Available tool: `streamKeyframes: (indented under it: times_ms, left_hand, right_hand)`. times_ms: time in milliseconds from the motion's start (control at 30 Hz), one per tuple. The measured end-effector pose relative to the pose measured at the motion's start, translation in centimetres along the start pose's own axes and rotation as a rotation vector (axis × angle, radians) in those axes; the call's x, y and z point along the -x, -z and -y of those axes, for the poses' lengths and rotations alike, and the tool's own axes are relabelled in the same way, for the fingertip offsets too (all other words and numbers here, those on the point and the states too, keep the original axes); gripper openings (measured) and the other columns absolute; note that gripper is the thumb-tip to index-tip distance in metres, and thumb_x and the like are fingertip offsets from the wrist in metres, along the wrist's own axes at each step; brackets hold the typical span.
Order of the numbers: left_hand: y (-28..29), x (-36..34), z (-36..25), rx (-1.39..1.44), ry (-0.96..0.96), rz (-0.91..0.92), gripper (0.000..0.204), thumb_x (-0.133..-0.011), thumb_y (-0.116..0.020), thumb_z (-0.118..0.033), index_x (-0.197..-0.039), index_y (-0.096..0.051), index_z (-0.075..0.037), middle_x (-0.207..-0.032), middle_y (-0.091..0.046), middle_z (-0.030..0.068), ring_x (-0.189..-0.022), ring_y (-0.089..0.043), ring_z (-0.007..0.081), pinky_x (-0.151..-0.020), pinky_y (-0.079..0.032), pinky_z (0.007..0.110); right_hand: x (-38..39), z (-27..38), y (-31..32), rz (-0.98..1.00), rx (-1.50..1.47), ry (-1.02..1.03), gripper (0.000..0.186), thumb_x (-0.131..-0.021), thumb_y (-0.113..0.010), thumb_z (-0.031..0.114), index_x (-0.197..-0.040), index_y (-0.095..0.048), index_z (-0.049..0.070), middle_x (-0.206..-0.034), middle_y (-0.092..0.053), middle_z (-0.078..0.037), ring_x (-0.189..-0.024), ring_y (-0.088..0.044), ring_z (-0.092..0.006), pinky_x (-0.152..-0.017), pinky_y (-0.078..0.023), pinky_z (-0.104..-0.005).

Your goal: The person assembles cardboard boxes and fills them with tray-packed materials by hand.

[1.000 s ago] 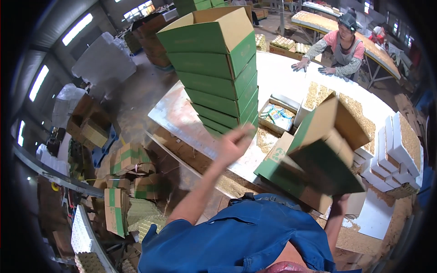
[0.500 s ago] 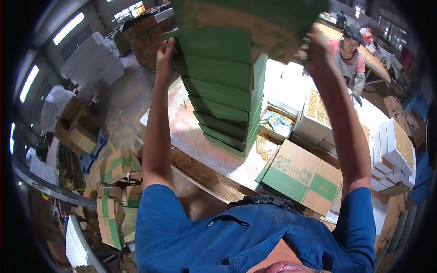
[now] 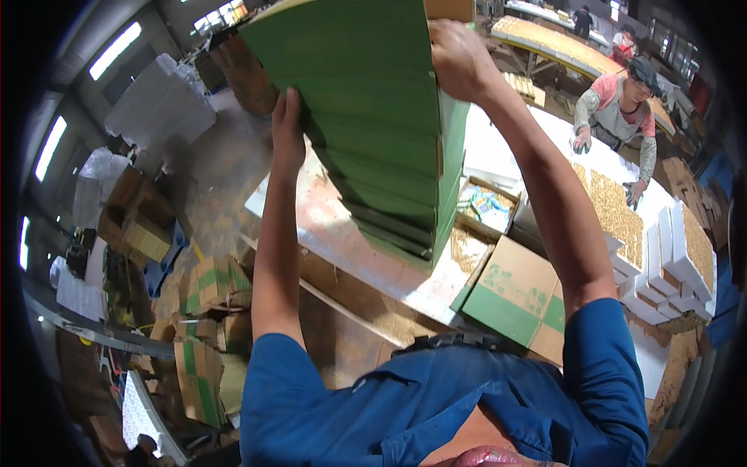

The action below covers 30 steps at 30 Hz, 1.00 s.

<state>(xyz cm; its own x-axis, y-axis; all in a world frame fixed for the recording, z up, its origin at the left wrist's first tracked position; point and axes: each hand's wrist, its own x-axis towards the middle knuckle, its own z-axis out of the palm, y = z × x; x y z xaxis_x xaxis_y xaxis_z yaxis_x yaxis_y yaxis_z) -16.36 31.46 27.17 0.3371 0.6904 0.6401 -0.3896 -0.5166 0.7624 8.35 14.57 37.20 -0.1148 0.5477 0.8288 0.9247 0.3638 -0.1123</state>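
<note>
A tall stack of green cardboard boxes [image 3: 389, 156] rises from the table [image 3: 342, 233] in front of me. Both my arms are raised to the top green box [image 3: 342, 47], which fills the upper middle of the view. My left hand [image 3: 288, 128] presses flat against its left side. My right hand [image 3: 459, 54] grips its right edge from above. A closed green and brown carton [image 3: 517, 300] lies on the table to the right of the stack.
An open box with small packets [image 3: 486, 206] sits behind the stack. White cartons [image 3: 669, 265] stand at the right. Another person [image 3: 615, 109] works at the far side of the table. Flattened and stacked cartons [image 3: 206, 327] lie on the floor at left.
The top box has come closer to the camera and now sits on the stack. My hands have shifted along its sides, and the view has tilted further up.
</note>
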Motion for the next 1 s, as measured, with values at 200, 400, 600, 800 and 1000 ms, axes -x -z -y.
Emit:
streamKeyframes:
  times_ms: [200,400,600,800,1000]
  left_hand:
    - [0.2,-0.1,-0.2,0.094,0.073,0.003,0.054,-0.104,-0.047,-0.045,-0.131,-0.055,0.001,-0.124,-0.063,0.0098,-0.116,-0.057,0.0178,-0.103,-0.041,0.033]
    - [-0.4,-0.3,-1.7,0.129,0.089,0.071,0.067,-0.104,-0.038,-0.053,-0.144,-0.043,0.001,-0.141,-0.052,0.0126,-0.129,-0.050,0.0239,-0.110,-0.037,0.037]
    - [-0.7,-0.8,-1.7,0.131,0.068,0.160,0.073,-0.104,-0.033,-0.058,-0.154,-0.027,-0.005,-0.155,-0.036,0.0126,-0.141,-0.037,0.0280,-0.117,-0.028,0.041]
    - [-1.4,-1.3,-1.0,0.193,0.084,0.160,0.076,-0.102,-0.032,-0.061,-0.155,-0.025,-0.006,-0.156,-0.035,0.0122,-0.141,-0.036,0.0288,-0.117,-0.028,0.042]
    - [0.1,-1.8,0.3,0.132,0.126,0.171,0.076,-0.102,-0.032,-0.062,-0.154,-0.029,-0.007,-0.154,-0.038,0.0124,-0.141,-0.037,0.0289,-0.117,-0.028,0.042]
  right_hand:
    - [-0.3,0.5,0.2,0.047,-0.073,-0.110,0.043,-0.094,-0.046,0.038,-0.106,-0.073,0.007,-0.098,-0.070,-0.021,-0.095,-0.065,-0.0400,-0.088,-0.051,-0.0427]
    - [1.1,0.6,2.3,-0.227,-0.398,0.041,0.034,-0.098,-0.050,0.025,-0.116,-0.070,0.003,-0.123,-0.067,-0.016,-0.121,-0.057,-0.0326,-0.105,-0.041,-0.0407]
    - [2.0,-0.8,3.0,-0.279,-0.399,0.004,0.034,-0.099,-0.050,0.024,-0.118,-0.069,0.002,-0.128,-0.065,-0.016,-0.132,-0.049,-0.0314,-0.112,-0.035,-0.0423]
    - [1.7,-1.4,2.4,-0.373,-0.281,0.144,0.036,-0.101,-0.047,0.026,-0.115,-0.068,0.001,-0.121,-0.067,-0.015,-0.118,-0.060,-0.0307,-0.101,-0.043,-0.0395]
    - [2.4,-1.1,0.3,-0.238,-0.470,0.060,0.043,-0.105,-0.045,0.034,-0.105,-0.067,-0.002,-0.085,-0.069,-0.017,-0.076,-0.062,-0.0231,-0.074,-0.050,-0.0334]
